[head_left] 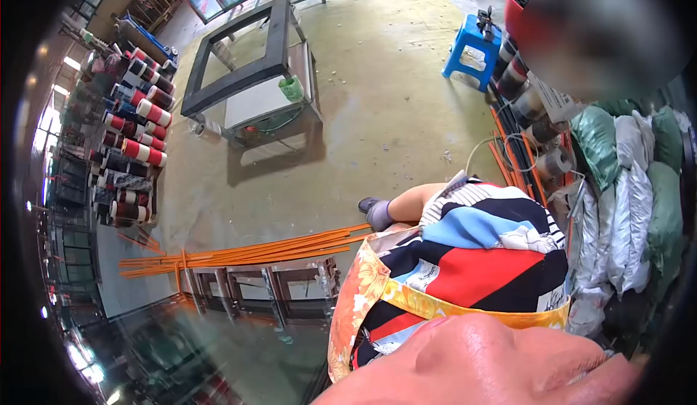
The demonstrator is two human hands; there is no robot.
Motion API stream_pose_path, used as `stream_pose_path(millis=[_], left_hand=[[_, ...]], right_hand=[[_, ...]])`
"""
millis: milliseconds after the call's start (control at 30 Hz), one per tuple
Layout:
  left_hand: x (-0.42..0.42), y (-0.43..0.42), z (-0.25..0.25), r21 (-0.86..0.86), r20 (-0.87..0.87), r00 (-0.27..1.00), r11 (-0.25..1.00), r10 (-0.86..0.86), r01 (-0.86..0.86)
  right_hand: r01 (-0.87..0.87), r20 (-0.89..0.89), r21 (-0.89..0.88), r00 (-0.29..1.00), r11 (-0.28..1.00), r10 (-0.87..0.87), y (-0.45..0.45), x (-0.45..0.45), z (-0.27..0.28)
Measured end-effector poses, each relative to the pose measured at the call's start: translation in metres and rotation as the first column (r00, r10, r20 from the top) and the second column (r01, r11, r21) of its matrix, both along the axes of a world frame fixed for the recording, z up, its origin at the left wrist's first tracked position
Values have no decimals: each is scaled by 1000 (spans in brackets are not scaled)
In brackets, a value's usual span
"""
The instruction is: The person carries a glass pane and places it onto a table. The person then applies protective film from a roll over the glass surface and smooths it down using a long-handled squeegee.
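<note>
A bundle of long thin orange strips (268, 256) stretches from the left to the front of my body. Its right end meets a small patch of skin beside my floral apron (363, 278), which may be part of my left hand (394, 235). Its fingers are not distinct, so I cannot tell whether it grips the strips. Just above are a bare limb, a greyish cuff or sock (379, 216) and a dark tip that looks like a shoe. My right hand is not in view. My patterned clothing (483, 260) hides what lies behind it.
A work table (265, 107) carries a dark rectangular frame (236, 77) and a green container (291, 89). Spools (144, 151) are stacked at left. A blue stool (473, 53), more orange strips (506, 147) and filled sacks (628, 201) stand at right. A low rack (272, 289) is below the bundle.
</note>
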State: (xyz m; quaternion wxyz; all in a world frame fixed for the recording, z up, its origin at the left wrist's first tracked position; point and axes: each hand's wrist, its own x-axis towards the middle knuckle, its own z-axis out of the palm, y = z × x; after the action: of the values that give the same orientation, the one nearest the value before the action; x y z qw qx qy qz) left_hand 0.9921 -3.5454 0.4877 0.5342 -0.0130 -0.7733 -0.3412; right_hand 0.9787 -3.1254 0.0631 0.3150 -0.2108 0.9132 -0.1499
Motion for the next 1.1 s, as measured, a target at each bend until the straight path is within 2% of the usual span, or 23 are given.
stream_pose_path(millis=[33,67,133,200,300,467,567,633,667,733,867,933,1000,1033,1067,1100], left_hand=[[-2,3,-2,4,7,1000,1000,-16,15],[-3,4,-3,10,8,1000,1000,-29,29],[-4,6,-5,19,19,999,999,-43,42],[-6,8,-7,35,26,998,998,-58,57],[-6,7,-9,67,22,997,995,-78,76],[-8,-1,-13,116,-13,992,985,-125,126],[-5,-11,-14,128,-23,994,986,-109,111],[2,-19,-15,125,-19,998,990,-68,70],[7,-25,-15,123,-16,999,992,-39,40],[17,-35,-12,132,-24,1000,991,16,-12],[47,-71,-7,163,-37,985,974,167,-159],[79,-93,-1,203,-56,960,944,276,-259],[103,-108,13,283,-120,935,915,333,-289],[116,-113,21,338,-167,924,901,344,-274],[126,-118,29,426,-250,930,893,269,-144],[137,-122,35,531,-420,906,823,51,200]], right_hand=[[-41,137,7,990,999,40,-12,-6,23],[-50,133,3,990,999,49,-23,-13,28],[-74,268,-40,960,996,82,-51,-25,32],[-73,277,-38,957,997,81,-80,-38,-5],[-139,268,-122,949,983,168,-93,-41,11],[-285,196,-96,934,954,299,-103,-46,-7],[-402,130,46,910,914,394,-123,-47,-31],[-506,92,329,857,797,507,-153,-39,-56],[-536,66,288,838,794,542,-149,-42,-64],[-586,73,-52,806,809,588,-121,-57,-37],[-636,95,-133,755,760,649,-138,-68,43],[-612,21,-131,785,780,619,-168,-78,90],[-645,-139,-307,758,700,637,-215,-99,131],[-412,166,-514,813,753,558,-236,-101,194],[-702,-362,-441,709,559,606,-265,-98,247],[-677,-249,-415,727,609,640,-297,-97,295]])
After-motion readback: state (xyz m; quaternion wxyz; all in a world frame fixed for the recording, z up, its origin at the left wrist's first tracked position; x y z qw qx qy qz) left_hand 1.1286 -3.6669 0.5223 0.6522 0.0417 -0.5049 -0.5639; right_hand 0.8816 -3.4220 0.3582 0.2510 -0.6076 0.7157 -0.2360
